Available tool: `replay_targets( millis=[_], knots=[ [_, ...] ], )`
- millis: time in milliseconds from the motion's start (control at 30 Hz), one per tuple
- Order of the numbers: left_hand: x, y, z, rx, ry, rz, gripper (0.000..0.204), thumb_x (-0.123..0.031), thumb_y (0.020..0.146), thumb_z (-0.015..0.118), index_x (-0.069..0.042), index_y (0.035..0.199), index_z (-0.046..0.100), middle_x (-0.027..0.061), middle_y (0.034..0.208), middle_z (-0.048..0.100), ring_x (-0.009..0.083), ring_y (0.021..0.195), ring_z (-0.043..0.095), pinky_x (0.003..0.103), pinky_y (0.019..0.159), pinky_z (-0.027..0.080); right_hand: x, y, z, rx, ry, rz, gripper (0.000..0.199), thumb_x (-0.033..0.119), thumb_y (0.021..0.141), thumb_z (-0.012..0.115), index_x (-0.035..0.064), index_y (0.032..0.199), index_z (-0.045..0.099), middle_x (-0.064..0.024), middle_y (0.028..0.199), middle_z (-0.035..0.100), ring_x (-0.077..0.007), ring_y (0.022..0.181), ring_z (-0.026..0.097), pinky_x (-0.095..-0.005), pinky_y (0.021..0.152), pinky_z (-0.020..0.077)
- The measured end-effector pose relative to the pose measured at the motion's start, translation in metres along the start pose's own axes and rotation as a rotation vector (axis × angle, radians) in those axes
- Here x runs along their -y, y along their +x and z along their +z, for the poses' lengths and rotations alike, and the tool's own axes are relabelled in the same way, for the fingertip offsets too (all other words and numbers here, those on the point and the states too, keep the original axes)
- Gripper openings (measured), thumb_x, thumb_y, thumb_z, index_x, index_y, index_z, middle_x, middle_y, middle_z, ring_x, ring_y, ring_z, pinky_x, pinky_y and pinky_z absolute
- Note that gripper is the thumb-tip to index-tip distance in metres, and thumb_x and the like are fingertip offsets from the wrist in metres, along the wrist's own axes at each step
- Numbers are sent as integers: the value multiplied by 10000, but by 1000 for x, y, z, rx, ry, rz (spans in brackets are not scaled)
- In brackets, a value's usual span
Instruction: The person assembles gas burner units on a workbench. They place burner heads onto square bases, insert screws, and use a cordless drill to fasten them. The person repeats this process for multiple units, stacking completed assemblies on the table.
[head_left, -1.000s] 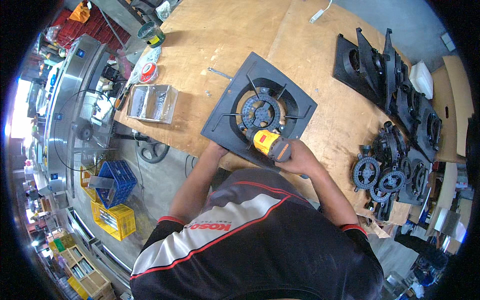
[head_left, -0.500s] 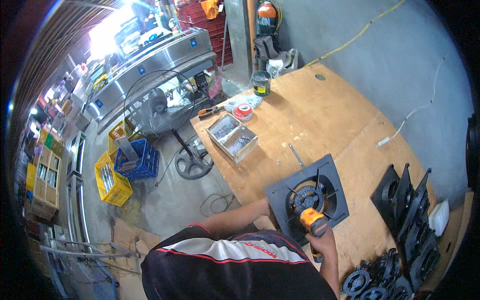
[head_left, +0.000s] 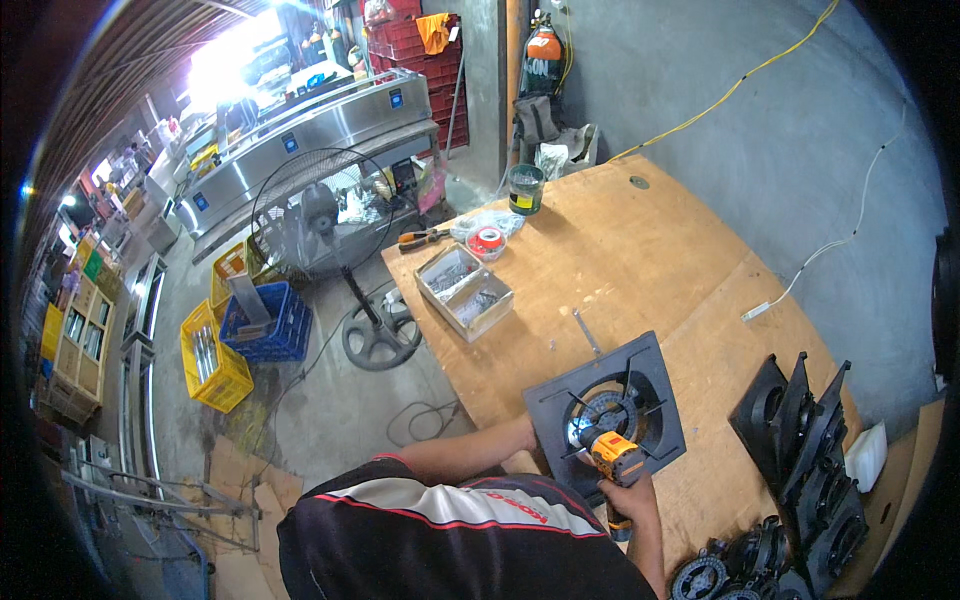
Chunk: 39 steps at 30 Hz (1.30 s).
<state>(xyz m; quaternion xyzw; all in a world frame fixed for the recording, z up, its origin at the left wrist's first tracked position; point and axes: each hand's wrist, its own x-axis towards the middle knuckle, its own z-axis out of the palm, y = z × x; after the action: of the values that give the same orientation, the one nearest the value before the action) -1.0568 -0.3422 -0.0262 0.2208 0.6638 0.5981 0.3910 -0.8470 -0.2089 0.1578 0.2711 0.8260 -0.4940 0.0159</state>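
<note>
My right hand is wrapped round the handle of a yellow and black cordless drill. The drill points left and down at the left part of a square black gas stove top, where a bright light spot shows beside its nose. In the middle of the stove top sit a round burner and thin black pan-support arms. My left hand is at the left edge of the stove top; its fingers are hidden by the plate. A flat metal strip lies at the far edge.
On the wooden table stand a two-part box of screws, a tape roll, pliers and a dark tub. Black stove tops and burners are piled at right. A fan stands left.
The drill has moved left across the stove top, and a bright spot now shows at its nose. The whole view has shifted slightly. My left hand stays at the plate's edge.
</note>
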Motion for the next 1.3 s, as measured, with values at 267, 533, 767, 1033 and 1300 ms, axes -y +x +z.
replay_targets(
  millis=[267,533,767,1033,1300],
  knots=[
    [0,1,1,-5,3,-2,327,-252,936,574,-8,1139,654,112,1047,715,234,922,690,360,793,547,7,-1,-2,-6,-57,42,456,237,666,781,-11,1033,673,-192,943,716,-325,926,706,-399,788,540],
    [0,3,8,-13,-13,5,338,-261,943,564,-9,1151,649,115,1057,712,233,928,689,360,797,547,3,1,0,10,-76,39,458,229,672,772,-6,1051,672,-190,958,718,-319,944,707,-400,800,542],
    [3,-1,6,-32,-21,2,348,-270,949,555,-10,1162,644,117,1066,710,233,933,688,360,801,546,11,-2,-2,40,-32,16,468,219,663,785,-2,1059,666,-180,981,715,-298,953,704,-398,811,543],
    [5,-7,1,-32,-23,0,359,-280,955,545,-11,1174,639,120,1077,706,232,939,687,361,806,546,5,0,1,5,-84,17,474,209,662,799,-11,1057,659,-197,985,709,-323,958,698,-401,807,544],
    [6,-8,1,-40,-18,1,371,-289,962,535,-11,1186,634,122,1087,703,231,945,686,361,810,545,12,2,-4,38,-125,15,449,196,656,815,-4,1033,675,-187,971,717,-324,936,704,-397,798,546]
  ],
)
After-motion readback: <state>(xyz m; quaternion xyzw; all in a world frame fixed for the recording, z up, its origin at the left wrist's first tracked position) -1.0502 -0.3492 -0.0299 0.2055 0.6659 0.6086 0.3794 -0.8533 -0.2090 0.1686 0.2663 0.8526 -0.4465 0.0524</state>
